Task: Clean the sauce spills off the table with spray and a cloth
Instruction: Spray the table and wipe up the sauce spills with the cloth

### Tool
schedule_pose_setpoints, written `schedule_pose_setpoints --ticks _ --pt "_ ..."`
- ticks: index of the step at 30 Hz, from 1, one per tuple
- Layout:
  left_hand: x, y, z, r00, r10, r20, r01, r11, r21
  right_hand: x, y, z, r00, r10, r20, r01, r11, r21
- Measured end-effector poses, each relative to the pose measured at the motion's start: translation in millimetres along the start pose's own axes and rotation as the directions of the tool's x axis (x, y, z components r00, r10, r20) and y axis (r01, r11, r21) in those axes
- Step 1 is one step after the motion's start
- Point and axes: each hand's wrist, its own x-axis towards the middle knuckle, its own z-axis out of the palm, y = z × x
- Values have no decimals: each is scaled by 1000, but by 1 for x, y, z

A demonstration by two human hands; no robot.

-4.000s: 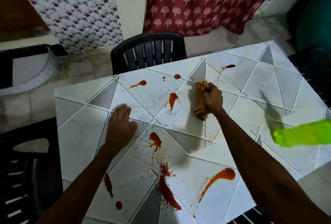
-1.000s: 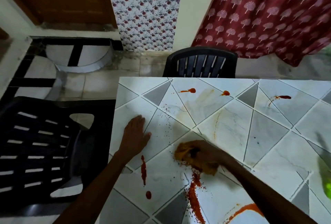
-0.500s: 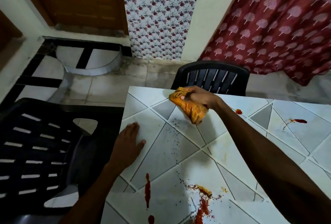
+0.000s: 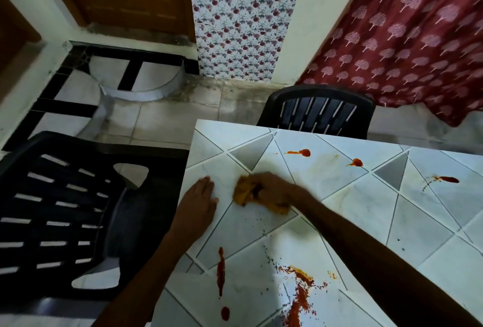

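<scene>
On the table (image 4: 339, 196), right hand (image 4: 271, 189) presses cloth (image 4: 244, 192); no writing.

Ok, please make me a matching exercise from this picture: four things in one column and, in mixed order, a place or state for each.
1. left hand
2. cloth
3. thin sauce streak
4. chair at the far edge

A. bunched in the right hand, on the table
B. black, slatted back
C. flat on the table, fingers straight
D. nearer the person than both hands

Pairs: 1-C, 2-A, 3-D, 4-B.
</scene>
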Motion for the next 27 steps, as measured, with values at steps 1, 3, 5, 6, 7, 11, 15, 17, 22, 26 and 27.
schedule_pose_setpoints --ticks 1,3,5,6,7,11,15,17,22,26,27 --pt "-1 2 3 1000 9 -10 -9 1000 -15 -10 6 14 1000 -6 22 7 1000 -25" --pt "-5 8 6 997 38 -68 -41 998 -47 -31 18 38 998 -2 65 6 998 -58" --pt "-9 12 9 996 31 -86 -39 994 -100 -52 30 61 995 7 95 -2 999 -51" --pt "-11 14 10 994 33 -100 -46 991 -127 -61 36 70 994 10 106 -4 998 -55" --pt "-13 16 11 993 42 -109 -58 987 -148 -70 38 78 993 9 120 -2 998 -62" --pt "-16 23 9 992 66 -103 -85 977 -194 -88 40 70 991 -36 131 43 998 -52" --pt "-16 25 8 993 48 -111 -71 974 -214 -92 39 27 999 -40 -26 44 982 182" --pt "-18 24 7 993 26 -113 -50 974 -220 -89 34 5 993 -47 -113 79 949 304" --pt "-30 19 6 989 -44 -139 6 965 -263 -57 3 -24 964 -27 -263 88 971 222" --pt "-43 10 2 980 -103 -172 56 964 -261 -17 -35 -28 953 -100 -287 115 993 36" --pt "-47 6 2 975 -128 -181 76 960 -269 -6 -47 -25 945 -127 -300 129 992 -15"
